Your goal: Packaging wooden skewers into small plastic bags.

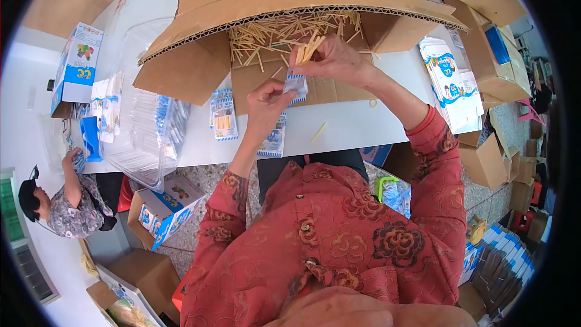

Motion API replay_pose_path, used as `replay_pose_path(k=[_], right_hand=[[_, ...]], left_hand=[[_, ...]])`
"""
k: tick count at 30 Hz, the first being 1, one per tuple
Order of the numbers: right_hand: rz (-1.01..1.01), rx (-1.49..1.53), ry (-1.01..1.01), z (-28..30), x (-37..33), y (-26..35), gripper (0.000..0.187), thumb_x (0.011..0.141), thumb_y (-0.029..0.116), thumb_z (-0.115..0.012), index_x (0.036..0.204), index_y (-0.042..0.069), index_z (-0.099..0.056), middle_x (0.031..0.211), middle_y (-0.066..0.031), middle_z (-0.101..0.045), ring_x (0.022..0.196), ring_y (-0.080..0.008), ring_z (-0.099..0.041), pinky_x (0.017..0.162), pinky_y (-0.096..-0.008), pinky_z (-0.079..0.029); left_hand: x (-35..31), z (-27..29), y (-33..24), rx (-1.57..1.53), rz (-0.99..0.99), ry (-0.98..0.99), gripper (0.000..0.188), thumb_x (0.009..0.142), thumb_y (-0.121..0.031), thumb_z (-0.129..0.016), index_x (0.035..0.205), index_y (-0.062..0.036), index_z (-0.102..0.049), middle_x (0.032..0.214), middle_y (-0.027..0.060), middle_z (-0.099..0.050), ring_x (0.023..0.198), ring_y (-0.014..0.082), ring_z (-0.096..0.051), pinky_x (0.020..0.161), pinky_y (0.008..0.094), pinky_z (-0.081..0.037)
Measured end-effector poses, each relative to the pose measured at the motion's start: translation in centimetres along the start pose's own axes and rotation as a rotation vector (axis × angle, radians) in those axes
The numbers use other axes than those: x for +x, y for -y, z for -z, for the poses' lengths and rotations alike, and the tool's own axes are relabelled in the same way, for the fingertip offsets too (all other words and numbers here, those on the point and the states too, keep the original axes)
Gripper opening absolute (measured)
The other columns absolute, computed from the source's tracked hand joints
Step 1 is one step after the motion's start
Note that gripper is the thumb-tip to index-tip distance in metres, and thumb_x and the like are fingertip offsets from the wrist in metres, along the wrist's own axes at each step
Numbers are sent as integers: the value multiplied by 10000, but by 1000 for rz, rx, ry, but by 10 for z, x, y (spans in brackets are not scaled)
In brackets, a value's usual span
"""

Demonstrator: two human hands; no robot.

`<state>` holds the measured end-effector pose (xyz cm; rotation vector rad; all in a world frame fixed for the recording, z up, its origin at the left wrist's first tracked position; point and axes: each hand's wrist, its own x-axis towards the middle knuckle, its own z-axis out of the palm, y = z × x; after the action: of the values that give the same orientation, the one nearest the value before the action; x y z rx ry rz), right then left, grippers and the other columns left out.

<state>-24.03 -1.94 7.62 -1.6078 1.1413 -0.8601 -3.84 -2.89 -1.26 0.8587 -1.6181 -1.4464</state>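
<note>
My left hand pinches a small clear-and-blue plastic packet near the open front of a cardboard box. Just above the packet, my right hand is closed on a small bunch of thin yellow sticks. Many loose sticks lie spread inside the box. Left of my left hand is a packet with sticks showing through it. Another blue-and-white packet lies partly under my left wrist. One single stick rests on the white table.
A big clear plastic tray with several packets stands at the left. Flat blue-and-white cartons are stacked at the right, beside cardboard boxes. Another person works at the far left. A rubber band lies near my right forearm.
</note>
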Motion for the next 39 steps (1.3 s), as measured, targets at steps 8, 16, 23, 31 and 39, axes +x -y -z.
replay_pose_path(k=[8,16,23,31,39], right_hand=[[60,-5,-103,1,8,-6,157,851,154,-641,959,40,-640,829,22,-617,762,-44,-519,651,-212,-436],[-90,18,-94,2,20,-7,547,926,534,-403,1020,68,-675,911,-53,-647,899,-141,-585,843,-287,-449],[-36,-153,-131,-6,25,-4,607,925,571,-336,1033,81,-677,1042,-74,-648,1062,-226,-551,982,-353,-361],[12,-51,-73,-12,27,1,562,928,555,-345,1015,112,-681,1070,-61,-641,1067,-227,-539,1000,-347,-334],[-15,-180,5,-18,21,8,481,939,509,-366,1070,149,-656,1068,-55,-639,1042,-217,-560,938,-328,-396]], left_hand=[[10,-4,7,-96,-17,-1,88,815,-21,-670,873,38,-640,828,9,-625,743,40,-553,637,180,-434],[16,0,10,-57,11,-24,100,816,-20,-667,877,56,-648,817,-3,-585,715,35,-492,624,182,-399],[14,3,18,-59,-45,-30,88,813,-20,-668,859,54,-653,798,-5,-569,682,35,-464,579,184,-370],[11,6,14,-82,-66,-10,89,806,-10,-671,867,52,-655,798,-4,-561,672,42,-458,570,193,-365],[7,9,7,-190,-42,-11,177,833,-29,-658,1000,27,-663,920,16,-657,798,47,-556,717,195,-449]])
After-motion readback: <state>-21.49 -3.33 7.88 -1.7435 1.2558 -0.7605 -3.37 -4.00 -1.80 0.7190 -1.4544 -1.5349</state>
